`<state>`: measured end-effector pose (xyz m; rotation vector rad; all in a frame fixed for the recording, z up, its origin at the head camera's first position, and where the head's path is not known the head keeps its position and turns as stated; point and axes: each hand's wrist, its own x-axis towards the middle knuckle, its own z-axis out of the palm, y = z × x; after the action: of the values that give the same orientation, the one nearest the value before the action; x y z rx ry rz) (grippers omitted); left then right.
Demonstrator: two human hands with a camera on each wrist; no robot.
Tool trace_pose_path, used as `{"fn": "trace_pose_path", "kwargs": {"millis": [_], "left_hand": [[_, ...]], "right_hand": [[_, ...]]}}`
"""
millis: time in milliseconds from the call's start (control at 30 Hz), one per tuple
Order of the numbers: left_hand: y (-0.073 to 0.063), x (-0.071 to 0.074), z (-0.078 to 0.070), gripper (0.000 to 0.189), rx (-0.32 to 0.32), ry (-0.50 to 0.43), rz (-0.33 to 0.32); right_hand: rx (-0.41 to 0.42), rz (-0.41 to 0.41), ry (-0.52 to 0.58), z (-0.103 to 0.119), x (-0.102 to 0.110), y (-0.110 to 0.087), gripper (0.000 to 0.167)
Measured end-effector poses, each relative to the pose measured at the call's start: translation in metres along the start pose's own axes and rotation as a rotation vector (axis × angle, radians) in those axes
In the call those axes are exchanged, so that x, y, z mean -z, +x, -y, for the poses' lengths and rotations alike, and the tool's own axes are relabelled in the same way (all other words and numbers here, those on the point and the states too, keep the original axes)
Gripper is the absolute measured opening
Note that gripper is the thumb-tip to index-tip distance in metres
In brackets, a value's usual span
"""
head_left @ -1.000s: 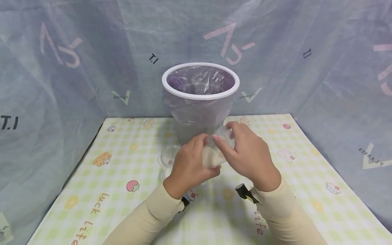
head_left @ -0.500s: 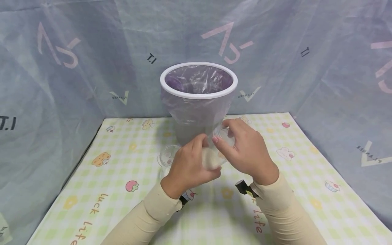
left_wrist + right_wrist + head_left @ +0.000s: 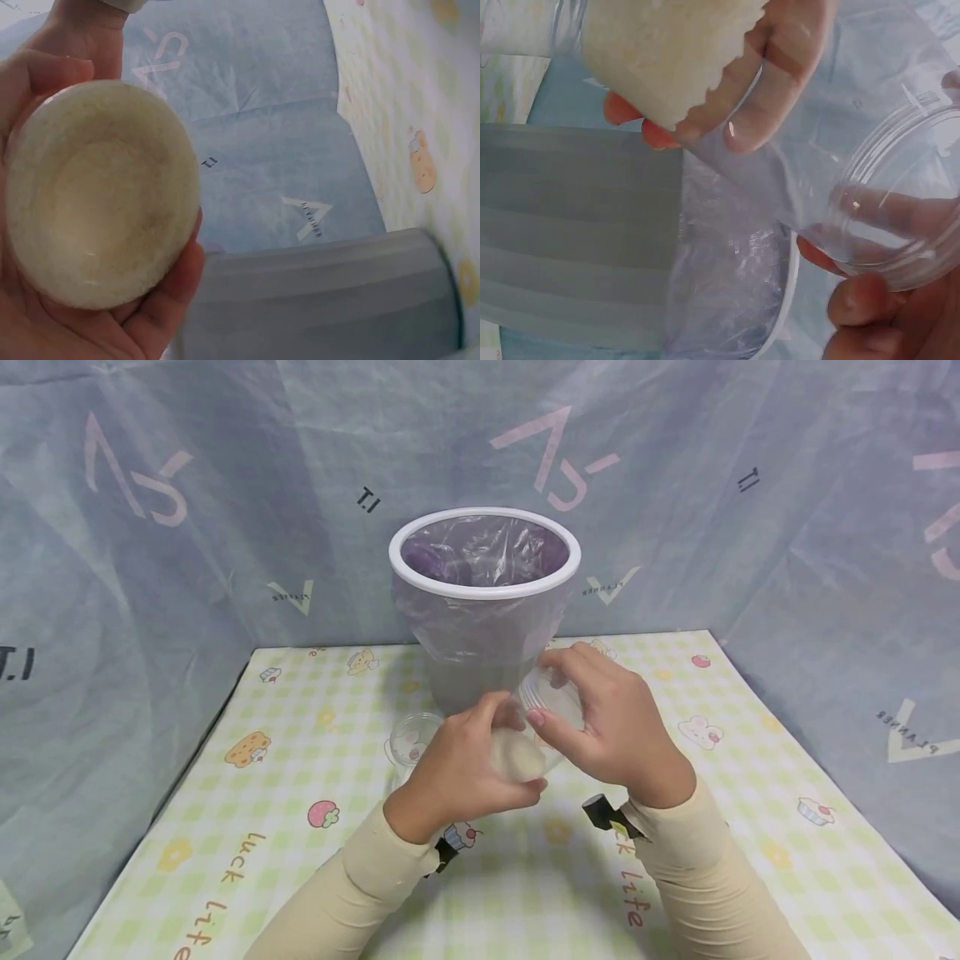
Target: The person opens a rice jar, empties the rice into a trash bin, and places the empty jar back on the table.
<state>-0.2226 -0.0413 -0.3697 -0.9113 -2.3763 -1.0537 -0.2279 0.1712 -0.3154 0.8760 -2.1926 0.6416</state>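
A clear plastic jar [image 3: 517, 756] with pale, grainy contents is held tilted between both hands, its ridged end up to the right. My left hand [image 3: 461, 764] grips the filled lower end; in the left wrist view its fingers wrap the round base [image 3: 105, 195]. With thumb and fingers my right hand [image 3: 618, 718] holds the clear ridged rim [image 3: 911, 199]. I cannot tell whether a lid is on that rim. Beside the left hand a second clear round container [image 3: 414, 735] stands on the table, partly hidden by that hand.
A tall grey bin [image 3: 480, 635] with a white rim and a thin plastic liner stands just behind the hands. The checked tablecloth [image 3: 285, 827] covers the table. Printed fabric sheets [image 3: 322, 460] close off the back and both sides.
My right hand has shifted slightly right, and more of the jar's ridged end shows. My left hand keeps its hold on the filled end.
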Motion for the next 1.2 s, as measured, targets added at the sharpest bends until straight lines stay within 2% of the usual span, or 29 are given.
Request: {"fn": "trace_pose_path", "kwargs": {"millis": [133,233,300,400,533,667,833,1000,1200], "left_hand": [[0.000,0.002,0.000,0.080,-0.009,0.129,-0.049],[0.001,0.001,0.003,0.079,-0.066,0.306,-0.118],[0.001,-0.001,0.004,0.079,-0.122,0.415,-0.168],[0.002,-0.003,0.003,0.081,-0.200,0.530,-0.236],[0.002,-0.004,0.001,0.081,-0.241,0.565,-0.278],[0.002,-0.005,0.000,0.084,-0.229,0.526,-0.273],[0.001,-0.005,-0.001,0.084,-0.171,0.395,-0.209],[-0.002,-0.002,-0.004,0.083,-0.051,0.151,-0.054],[-0.002,0.004,-0.006,0.081,0.058,-0.191,0.156]], "right_hand": [[-0.131,0.132,0.002,0.006,0.008,-0.001,0.052],[-0.272,0.266,-0.014,0.012,0.013,-0.002,0.063],[-0.355,0.325,-0.018,0.015,0.013,-0.002,0.068],[-0.431,0.344,-0.017,0.018,0.011,0.000,0.072],[-0.451,0.295,-0.024,0.018,0.006,0.001,0.068],[-0.403,0.234,-0.068,0.017,0.004,-0.001,0.062],[-0.256,0.151,-0.096,0.013,0.008,-0.003,0.052],[-0.130,0.087,-0.095,0.010,0.014,-0.004,0.044],[-0.044,0.091,-0.046,0.008,0.022,-0.005,0.041]]}}
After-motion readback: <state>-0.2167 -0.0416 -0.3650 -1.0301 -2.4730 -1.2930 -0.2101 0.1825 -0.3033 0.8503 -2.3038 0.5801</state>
